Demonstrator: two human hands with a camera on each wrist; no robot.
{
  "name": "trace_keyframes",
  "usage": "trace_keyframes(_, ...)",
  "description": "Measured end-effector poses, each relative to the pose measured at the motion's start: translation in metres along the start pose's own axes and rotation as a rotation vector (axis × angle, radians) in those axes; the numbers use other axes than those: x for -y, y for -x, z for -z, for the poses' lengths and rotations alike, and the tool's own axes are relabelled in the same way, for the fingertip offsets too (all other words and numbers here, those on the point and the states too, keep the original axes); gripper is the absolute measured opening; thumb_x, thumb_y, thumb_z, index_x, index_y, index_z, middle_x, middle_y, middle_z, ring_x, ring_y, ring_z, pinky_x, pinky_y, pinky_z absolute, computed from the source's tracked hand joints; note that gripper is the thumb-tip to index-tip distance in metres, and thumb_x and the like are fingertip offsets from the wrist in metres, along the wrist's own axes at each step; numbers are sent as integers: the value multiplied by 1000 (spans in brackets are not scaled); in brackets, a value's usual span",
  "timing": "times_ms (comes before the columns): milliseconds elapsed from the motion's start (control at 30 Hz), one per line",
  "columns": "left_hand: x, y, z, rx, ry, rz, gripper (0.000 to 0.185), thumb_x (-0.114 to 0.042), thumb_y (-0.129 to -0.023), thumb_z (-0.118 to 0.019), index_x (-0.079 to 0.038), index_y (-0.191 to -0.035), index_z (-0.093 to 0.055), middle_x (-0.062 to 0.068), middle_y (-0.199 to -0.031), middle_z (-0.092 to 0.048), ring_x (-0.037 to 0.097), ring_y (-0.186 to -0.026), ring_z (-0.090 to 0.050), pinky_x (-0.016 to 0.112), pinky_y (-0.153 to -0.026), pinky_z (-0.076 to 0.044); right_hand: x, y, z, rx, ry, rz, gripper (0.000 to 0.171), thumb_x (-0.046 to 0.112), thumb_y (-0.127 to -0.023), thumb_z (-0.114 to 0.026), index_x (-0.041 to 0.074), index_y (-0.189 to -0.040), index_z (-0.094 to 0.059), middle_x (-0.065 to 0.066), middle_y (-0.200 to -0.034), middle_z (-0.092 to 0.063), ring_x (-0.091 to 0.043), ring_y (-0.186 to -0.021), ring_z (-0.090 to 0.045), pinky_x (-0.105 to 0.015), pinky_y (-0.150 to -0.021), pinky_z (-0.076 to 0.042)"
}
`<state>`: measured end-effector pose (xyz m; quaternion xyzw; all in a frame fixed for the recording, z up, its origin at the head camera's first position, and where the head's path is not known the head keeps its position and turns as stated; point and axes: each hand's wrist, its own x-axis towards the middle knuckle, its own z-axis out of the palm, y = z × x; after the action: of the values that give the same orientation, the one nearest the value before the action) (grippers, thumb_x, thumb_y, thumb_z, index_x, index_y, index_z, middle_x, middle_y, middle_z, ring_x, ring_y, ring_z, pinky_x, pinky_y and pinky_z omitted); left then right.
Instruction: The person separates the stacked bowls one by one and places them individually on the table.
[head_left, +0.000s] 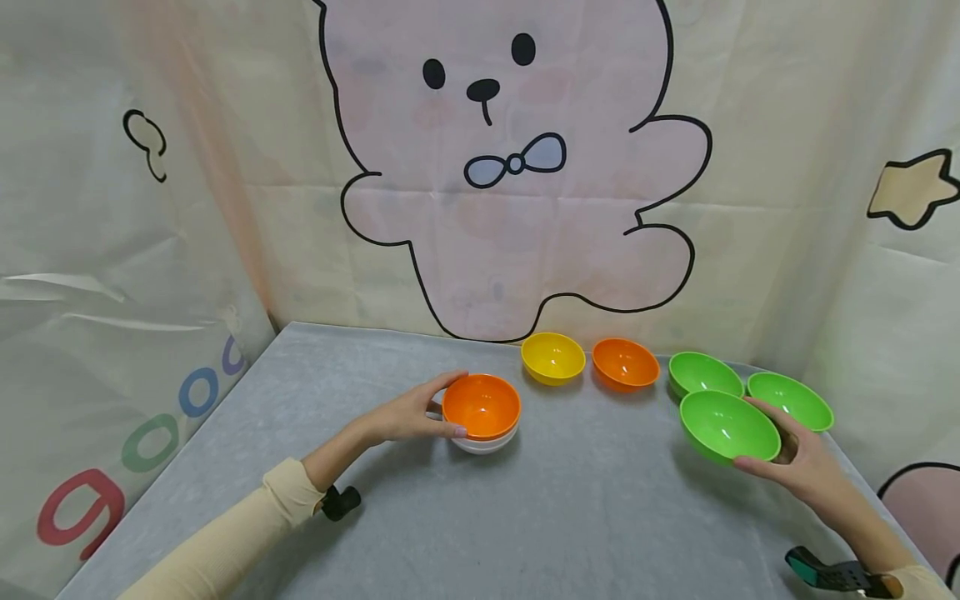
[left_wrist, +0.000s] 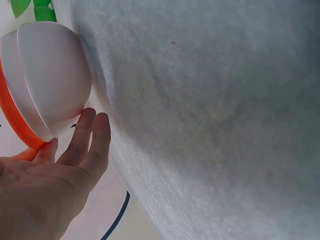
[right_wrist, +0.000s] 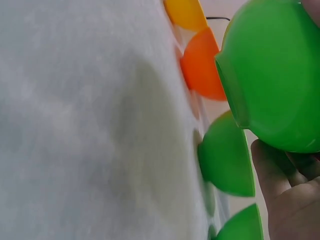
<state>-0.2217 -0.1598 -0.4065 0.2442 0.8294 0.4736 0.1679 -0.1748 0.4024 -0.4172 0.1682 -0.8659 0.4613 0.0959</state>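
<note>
My left hand (head_left: 433, 410) grips an orange bowl (head_left: 482, 405) nested in a white bowl (head_left: 484, 442) near the table's middle, thumb on the near side and fingers round the far side. In the left wrist view my fingers (left_wrist: 85, 140) touch the white bowl (left_wrist: 55, 75) just under the orange rim (left_wrist: 14, 114). My right hand (head_left: 786, 450) holds a green bowl (head_left: 727, 425) at the right, tilted and slightly off the cloth. The right wrist view shows that green bowl (right_wrist: 275, 75) above my palm (right_wrist: 290, 195).
Along the back stand a yellow bowl (head_left: 552, 357), a second orange bowl (head_left: 625, 362) and two more green bowls (head_left: 701, 372) (head_left: 792, 400). A grey cloth (head_left: 585, 500) covers the table. A printed backdrop (head_left: 510, 208) walls it in behind and on both sides.
</note>
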Motion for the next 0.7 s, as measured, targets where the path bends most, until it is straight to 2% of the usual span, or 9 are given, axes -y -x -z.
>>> trace_keyframes(200, -1, 0, 0, -1, 0, 1, 88, -30, -92, -78, -16, -161, -26, 12, -162, -29, 33, -118, -58, 44, -96, -51, -8, 10, 14, -7, 85, -53, 84, -1, -87, -79, 16, -158, -37, 23, -134, -41, 11, -110, -44, -8, -78, -42)
trace_keyframes(500, -1, 0, 0, 2, 0, 10, 89, -30, -91, -79, -14, -161, -26, 13, -161, -29, 32, -118, -58, 43, -95, -52, -21, 29, 30, -57, 166, -90, 87, 4, -86, -81, 24, -159, -38, 25, -127, -44, 10, -103, -45, -8, -73, -41)
trace_keyframes(700, -1, 0, 1, 4, -5, 11, 90, -31, -91, -79, -12, -162, -25, 14, -161, -29, 33, -118, -58, 44, -95, -52, -33, 37, 43, -79, 151, -94, 85, 2, -86, -80, 18, -158, -39, 28, -130, -45, 14, -105, -45, -6, -75, -42)
